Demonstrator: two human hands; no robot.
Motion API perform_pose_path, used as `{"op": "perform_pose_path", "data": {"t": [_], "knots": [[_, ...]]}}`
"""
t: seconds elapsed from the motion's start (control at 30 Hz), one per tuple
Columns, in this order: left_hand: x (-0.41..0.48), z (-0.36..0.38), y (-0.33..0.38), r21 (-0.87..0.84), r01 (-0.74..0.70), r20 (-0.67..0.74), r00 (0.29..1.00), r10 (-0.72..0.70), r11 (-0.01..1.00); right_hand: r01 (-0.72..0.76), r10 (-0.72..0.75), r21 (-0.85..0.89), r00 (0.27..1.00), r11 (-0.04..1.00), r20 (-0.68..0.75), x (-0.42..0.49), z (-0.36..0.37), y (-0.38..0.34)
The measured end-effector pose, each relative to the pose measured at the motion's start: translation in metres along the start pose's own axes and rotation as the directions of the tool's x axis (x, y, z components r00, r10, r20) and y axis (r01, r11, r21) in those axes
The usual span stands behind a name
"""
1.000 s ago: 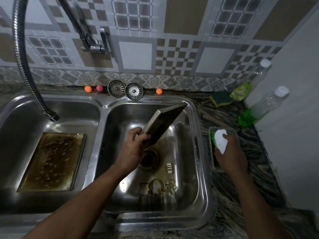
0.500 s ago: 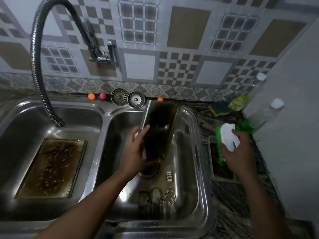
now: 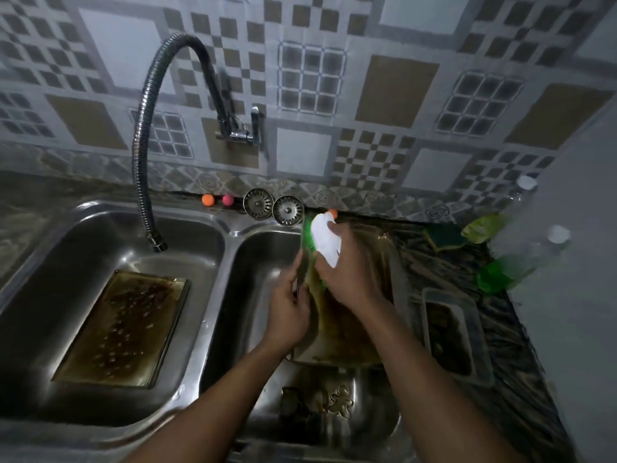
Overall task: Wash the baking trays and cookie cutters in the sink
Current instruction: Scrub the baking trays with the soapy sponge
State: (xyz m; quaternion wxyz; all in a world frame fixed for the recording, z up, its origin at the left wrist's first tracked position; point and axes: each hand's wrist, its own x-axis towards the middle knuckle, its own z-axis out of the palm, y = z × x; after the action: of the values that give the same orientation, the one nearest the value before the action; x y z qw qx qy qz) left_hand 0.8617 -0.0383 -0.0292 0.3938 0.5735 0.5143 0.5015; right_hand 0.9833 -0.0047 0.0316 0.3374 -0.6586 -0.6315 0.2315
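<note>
While left hand (image 3: 288,315) grips greasy tray (image 3: 344,335) — bristly green brush (image 3: 323,236) presses.

left hand (image 3: 288,312) grips the left edge of a tilted baking tray (image 3: 347,329) over the right sink basin (image 3: 253,262). right hand (image 3: 347,279) holds a white-handled green brush (image 3: 325,242) against it.
</note>
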Motion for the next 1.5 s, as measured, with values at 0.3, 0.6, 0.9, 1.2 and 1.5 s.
{"op": "perform_pose_path", "data": {"t": [0.3,0.6,0.9,1.2,1.5], "knots": [[0.002,-0.009,0.001,-0.075,0.057,-0.004,0.998,-0.058,0.996,-0.176,0.155,-0.108,0.972,0.978,-0.177,0.009,-0.025,0.039],[0.000,-0.026,0.002,-0.177,0.158,-0.018,0.986,-0.164,0.971,-0.056,0.056,0.004,0.997,0.998,-0.050,-0.012,-0.003,0.028],[0.013,-0.019,0.009,-0.216,0.150,-0.013,0.988,-0.157,0.965,-0.038,0.042,0.170,0.999,0.985,-0.022,-0.014,0.018,-0.003],[0.006,-0.015,0.006,-0.163,0.094,0.002,0.996,-0.095,0.982,-0.200,0.232,0.166,0.950,0.966,-0.207,-0.001,-0.004,0.025],[0.010,-0.026,-0.003,-0.221,0.180,-0.152,0.965,-0.216,0.959,-0.162,0.182,0.195,0.980,0.967,-0.086,-0.056,0.013,0.029]]}}
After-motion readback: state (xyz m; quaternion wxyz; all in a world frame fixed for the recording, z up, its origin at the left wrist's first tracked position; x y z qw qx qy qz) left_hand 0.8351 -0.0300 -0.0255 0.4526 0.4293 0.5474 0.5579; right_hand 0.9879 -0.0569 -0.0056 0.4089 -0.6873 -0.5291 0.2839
